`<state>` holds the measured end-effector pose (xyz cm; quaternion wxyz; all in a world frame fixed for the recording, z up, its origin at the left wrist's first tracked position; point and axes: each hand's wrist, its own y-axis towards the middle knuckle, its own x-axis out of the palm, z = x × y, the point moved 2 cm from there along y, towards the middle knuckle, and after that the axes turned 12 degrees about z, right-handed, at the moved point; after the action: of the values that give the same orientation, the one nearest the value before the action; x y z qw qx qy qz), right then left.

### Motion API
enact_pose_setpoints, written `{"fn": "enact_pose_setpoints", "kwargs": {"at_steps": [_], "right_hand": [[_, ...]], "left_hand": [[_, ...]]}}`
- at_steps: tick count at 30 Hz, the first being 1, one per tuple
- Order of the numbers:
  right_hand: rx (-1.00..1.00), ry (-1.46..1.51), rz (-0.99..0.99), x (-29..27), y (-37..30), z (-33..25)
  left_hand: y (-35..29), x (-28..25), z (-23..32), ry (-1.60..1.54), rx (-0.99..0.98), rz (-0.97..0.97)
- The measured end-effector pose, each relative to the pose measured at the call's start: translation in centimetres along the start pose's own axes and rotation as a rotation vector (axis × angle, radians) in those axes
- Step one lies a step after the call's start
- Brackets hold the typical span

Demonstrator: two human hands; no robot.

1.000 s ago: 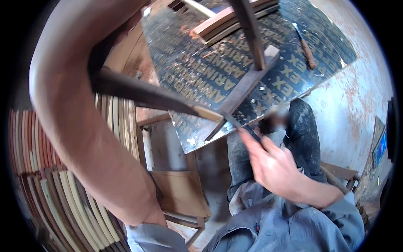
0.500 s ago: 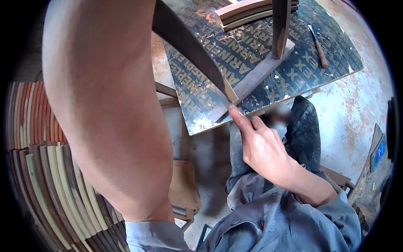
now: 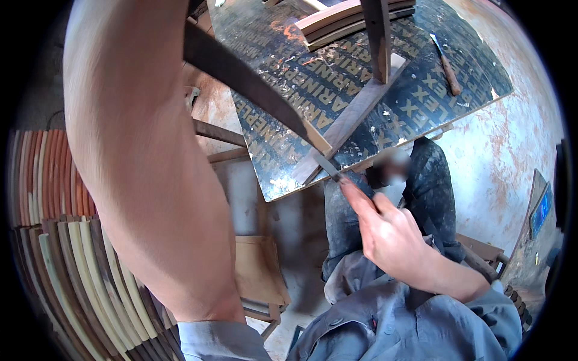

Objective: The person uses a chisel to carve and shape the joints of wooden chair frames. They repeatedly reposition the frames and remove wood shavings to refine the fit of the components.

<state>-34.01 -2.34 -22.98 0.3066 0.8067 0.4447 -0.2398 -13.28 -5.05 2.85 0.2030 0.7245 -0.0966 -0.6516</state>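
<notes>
My right hand (image 3: 394,237) is closed round the handle of a chisel, its index finger stretched along toward the blade. The flat metal chisel blade (image 3: 327,164) reaches to the end of a dark wooden piece (image 3: 259,93) where it meets a flat wooden bar (image 3: 355,114). That bar lies slantwise on a dark printed board (image 3: 421,123), one end at the near edge. A second dark upright piece (image 3: 377,45) stands on the bar's far part. My left forearm (image 3: 144,162) runs up the left side; the hand itself is outside the picture.
Another chisel with a wooden handle (image 3: 450,72) lies at the board's right. Curved wooden strips (image 3: 349,24) are stacked at the back. Many wooden slats (image 3: 78,271) stand in rows at the lower left. A brown seat-like piece (image 3: 259,271) is below the board.
My right hand has drawn back toward me, and the chisel blade now shows between the fingertip and the joint. The whole view has shifted slightly.
</notes>
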Motion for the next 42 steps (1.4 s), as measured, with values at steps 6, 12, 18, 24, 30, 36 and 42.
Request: {"fn": "enact_pose_setpoints", "kwargs": {"at_steps": [6,12,18,24,30,36,42], "right_hand": [[-0.037,-0.029,0.111,1.5,0.8,1.4],[0.070,0.212,0.293,-2.4,-4.5,3.2],[0.434,0.589,0.498,-3.0,-5.9,6.2],[0.724,1.099,0.330,-1.4,-6.9,9.9],[0.801,1.288,0.431,-2.2,-6.2,9.6],[0.597,1.243,0.376,-2.6,-7.0,10.3],[0.597,1.168,0.203,-3.8,-7.3,8.4]], "left_hand": [[-0.8,3.1,1.9,0.085,0.116,0.284],[1.8,3.1,-3.0,0.025,-0.221,0.130],[0.0,5.0,-6.6,0.278,-0.178,0.183],[-2.1,2.2,-7.8,-0.022,-0.392,0.100],[-9.1,4.6,-9.2,-0.753,-0.891,0.182],[-15.2,9.7,-8.4,-1.290,-1.133,0.279],[-18.6,13.2,-7.4,-1.506,-1.211,0.268]]}}
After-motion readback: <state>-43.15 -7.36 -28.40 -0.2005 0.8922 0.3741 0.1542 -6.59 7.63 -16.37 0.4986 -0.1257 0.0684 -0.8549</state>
